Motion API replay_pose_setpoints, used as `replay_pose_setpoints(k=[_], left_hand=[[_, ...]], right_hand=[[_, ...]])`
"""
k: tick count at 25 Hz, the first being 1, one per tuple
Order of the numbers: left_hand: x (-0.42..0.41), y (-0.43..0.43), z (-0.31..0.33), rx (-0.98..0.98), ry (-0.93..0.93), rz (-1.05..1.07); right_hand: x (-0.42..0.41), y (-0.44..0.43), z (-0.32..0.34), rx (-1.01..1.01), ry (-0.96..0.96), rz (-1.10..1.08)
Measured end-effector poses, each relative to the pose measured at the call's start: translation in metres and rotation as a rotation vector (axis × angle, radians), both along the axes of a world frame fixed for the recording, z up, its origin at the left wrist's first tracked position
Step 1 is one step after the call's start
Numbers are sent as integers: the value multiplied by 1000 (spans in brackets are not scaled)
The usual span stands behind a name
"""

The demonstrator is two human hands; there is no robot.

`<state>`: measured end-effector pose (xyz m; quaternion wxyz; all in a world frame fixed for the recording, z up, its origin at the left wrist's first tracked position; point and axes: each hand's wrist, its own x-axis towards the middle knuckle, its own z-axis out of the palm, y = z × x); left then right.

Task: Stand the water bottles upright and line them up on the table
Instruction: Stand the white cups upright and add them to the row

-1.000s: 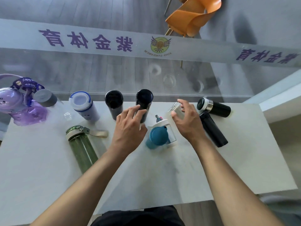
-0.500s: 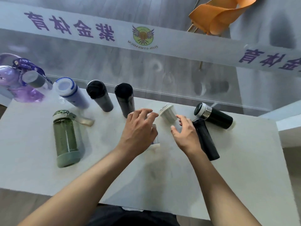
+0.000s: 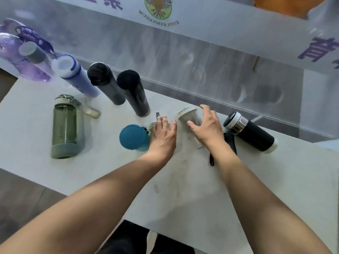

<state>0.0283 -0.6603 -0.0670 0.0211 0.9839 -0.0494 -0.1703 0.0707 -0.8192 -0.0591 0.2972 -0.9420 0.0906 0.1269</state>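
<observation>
Several bottles stand in a row at the back left of the white table [image 3: 183,189]: a purple one [image 3: 11,52], a grey-capped one [image 3: 33,54], a lavender one with a white lid [image 3: 73,74] and two black ones [image 3: 106,83] [image 3: 134,92]. A green bottle [image 3: 66,125] lies on its side. My left hand [image 3: 163,134] grips a lying clear bottle with a teal end [image 3: 132,137]. My right hand [image 3: 207,127] is spread open against a clear white-capped bottle [image 3: 188,114] that stands slightly tilted. A black bottle with a silver ring [image 3: 249,131] lies at the right.
Another black bottle lies mostly hidden under my right wrist, its strap [image 3: 211,158] trailing toward me. A glass wall [image 3: 201,57] with a printed banner runs right behind the table. The table's near edge slants across the lower left.
My left hand came down onto the teal-ended bottle. My right hand let go of the white-capped clear bottle, which now stands. The view shifted toward the right.
</observation>
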Motion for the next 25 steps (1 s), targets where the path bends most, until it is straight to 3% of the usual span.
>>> replay_pose_setpoints(k=[6,14,16,21,25], left_hand=[[-14,-2,-7,19,1,-92],[-70,21,-22,-79,8,-103],[-84,31,-29,-95,28,-130],[-106,50,-17,-195,87,-75],[-114,59,-6,-164,79,-81]], right_hand=[[34,9,-17,-85,136,78],[21,12,-20,22,157,-9],[14,19,-18,56,107,-16],[13,45,4,361,-65,-74],[19,67,10,485,-183,-82]])
